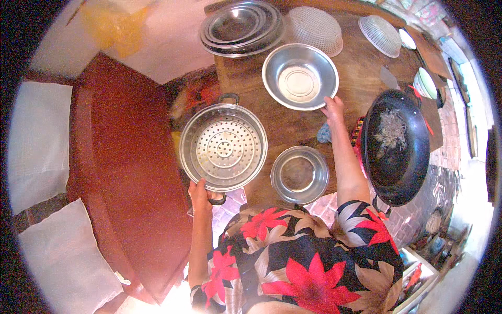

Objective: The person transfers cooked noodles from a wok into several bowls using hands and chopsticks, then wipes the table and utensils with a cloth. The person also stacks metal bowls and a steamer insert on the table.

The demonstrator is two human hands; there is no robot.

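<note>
My left hand (200, 195) grips the near edge of a metal steamer pot with a perforated bottom (224, 149), by its lower dark handle. My right hand (334, 109) holds the near right rim of a shiny metal basin (300, 77) over the wooden table (251, 82). Between my arms, near the table's front edge, sits a smaller clear-walled bowl (300, 175). A blue crumpled cloth or scrubber (324, 133) lies beside my right forearm.
Stacked metal basins (239, 27) and upturned plastic colanders (315, 30) (379, 35) stand at the back. A black wok (396, 147) with a fibrous clump is at the right, near an enamel-like bowl (425, 83). A large red-brown panel (129, 168) stands at the left.
</note>
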